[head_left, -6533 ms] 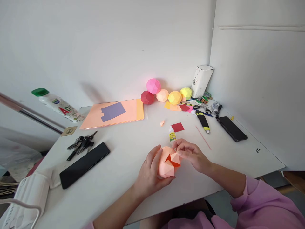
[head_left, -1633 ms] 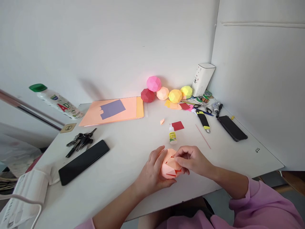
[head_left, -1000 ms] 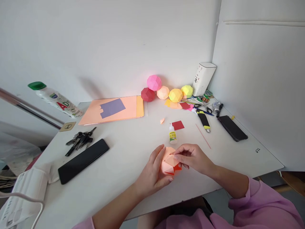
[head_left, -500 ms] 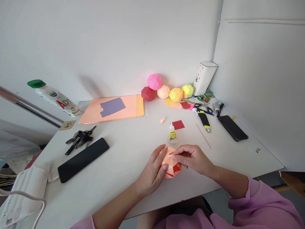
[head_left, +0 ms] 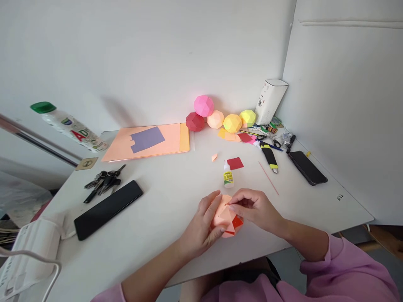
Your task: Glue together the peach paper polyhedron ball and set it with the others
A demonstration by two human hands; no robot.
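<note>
Cupped around the left side of the peach paper ball (head_left: 224, 216) with the left hand (head_left: 198, 228), thumb on the near facets and fingers over the far ones; pinched at the upper right seam with thumb and forefinger of the right hand (head_left: 256, 207), the exact contact hidden under the fingertips. Held over the near middle of the white table (head_left: 176, 188); resting or lifted, cannot tell. Partly joined, by the look of it, and open at the lower right in an orange-red gap (head_left: 236, 225). Probably best to line up edge to edge first, then press lightly and evenly, backing up with the left fingers without denting the thin shell. Mind the upright glue bottle (head_left: 228, 178) just beyond, likely to tip at a careless forward reach; behind it, note the red paper rectangle (head_left: 235, 163) and, to the left, a small peach scrap (head_left: 214, 157). Farther right, watch the pink stick (head_left: 268, 178) and the utility knife (head_left: 269, 158), metal tip toward the near side. Well apart on the left, see the long black phone (head_left: 108, 209) and keys (head_left: 105, 182); along the wall, five faceted balls (head_left: 232, 123) beside flat peach sheets (head_left: 121, 147).
</note>
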